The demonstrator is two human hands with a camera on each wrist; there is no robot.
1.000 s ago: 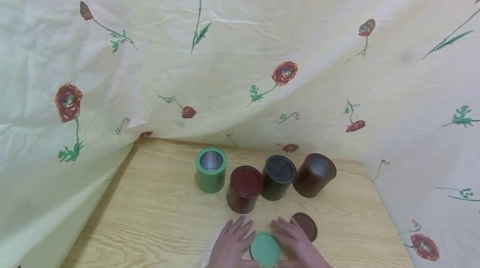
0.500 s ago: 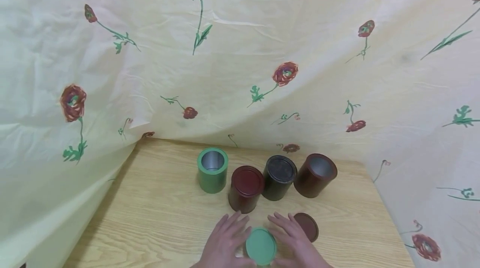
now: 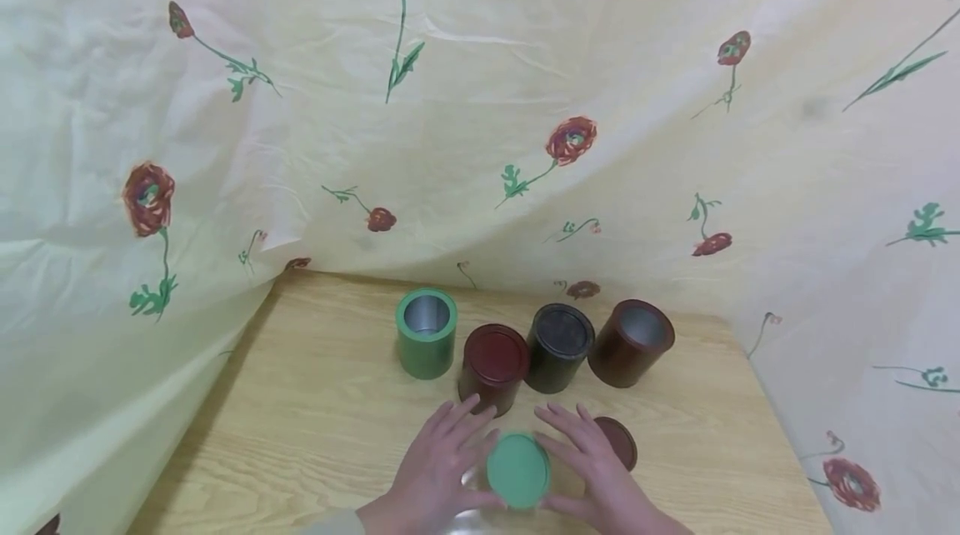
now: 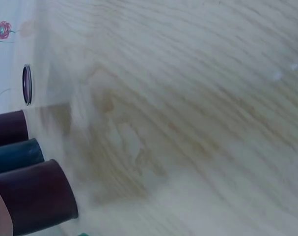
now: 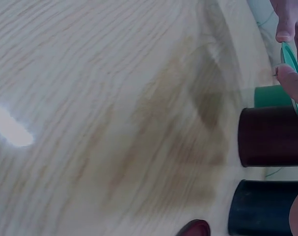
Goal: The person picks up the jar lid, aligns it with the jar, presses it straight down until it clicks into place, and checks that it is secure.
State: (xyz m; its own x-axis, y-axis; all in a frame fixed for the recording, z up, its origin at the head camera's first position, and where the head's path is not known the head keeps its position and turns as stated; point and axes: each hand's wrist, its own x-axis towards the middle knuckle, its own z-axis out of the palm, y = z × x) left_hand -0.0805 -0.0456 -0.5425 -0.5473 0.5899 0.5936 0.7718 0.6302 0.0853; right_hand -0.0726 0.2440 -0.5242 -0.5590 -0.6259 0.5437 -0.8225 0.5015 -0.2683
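Observation:
A round green lid point(image 3: 518, 471) is held up off the table between my two hands. My left hand point(image 3: 438, 464) pinches its left edge, and my right hand point(image 3: 600, 468) its right edge, with the upper fingers spread. The right wrist view has the lid point(image 5: 292, 59) nearly edge-on, a thumb at its rim. Beyond the hands stands an open green can point(image 3: 425, 360). Right of it are a dark red can point(image 3: 491, 377) with its lid on, a lidded black can point(image 3: 557, 360) and an open brown can point(image 3: 624, 356).
A brown lid point(image 3: 618, 443) lies on the wooden table point(image 3: 315, 402) beside my right hand, partly hidden by it. Flower-printed cloth point(image 3: 480, 102) hangs behind the table and along both sides. In the left wrist view, several cans line the left edge.
Both hands and the green lid have risen and shifted slightly left and forward. The lid now appears nearer the dark red can. The cans and the brown lid have stayed in place.

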